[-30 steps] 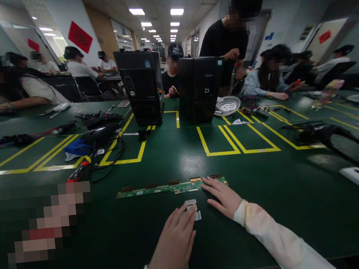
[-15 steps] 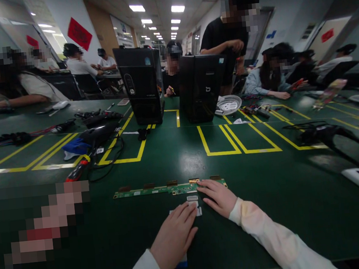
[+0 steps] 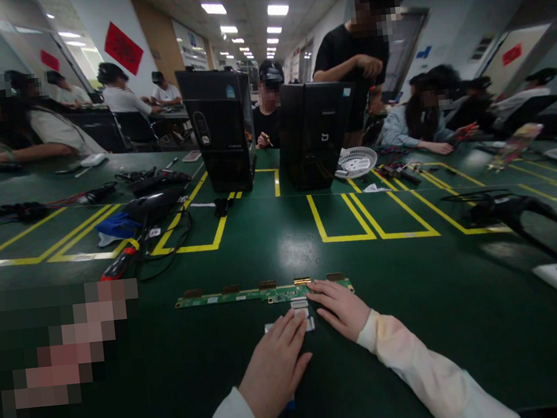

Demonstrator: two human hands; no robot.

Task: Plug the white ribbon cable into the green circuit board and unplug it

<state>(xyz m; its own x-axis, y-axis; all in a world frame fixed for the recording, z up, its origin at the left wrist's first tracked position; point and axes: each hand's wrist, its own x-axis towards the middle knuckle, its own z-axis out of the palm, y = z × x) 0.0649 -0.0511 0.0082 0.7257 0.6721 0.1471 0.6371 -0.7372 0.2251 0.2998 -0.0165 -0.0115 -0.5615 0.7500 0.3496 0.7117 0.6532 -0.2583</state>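
One long green circuit board [image 3: 247,295] lies flat across the near part of the table, just beyond both hands. Over the last second the small white strips [image 3: 300,304] have crept up to the board's near edge, close to a gold connector, and now sit just below it. The left hand [image 3: 274,367] has slid forward with them. It lies palm down, fingers straight and together, with its tips on the strips and nothing clasped. The right hand [image 3: 340,308] has barely shifted. It rests flat and open, fingers spread, pressing on the board's right end, so the board looks pinned while the strips are nudged toward it.

The dark green table [image 3: 415,301] is marked with yellow tape boxes [image 3: 340,237]. A red-handled screwdriver [image 3: 116,267], a blue cloth [image 3: 113,226] and black cables lie to the left. Two black computer cases [image 3: 221,129] stand further back, beside a white fan grille [image 3: 355,161]. Other people sit and stand around long tables under ceiling lights.
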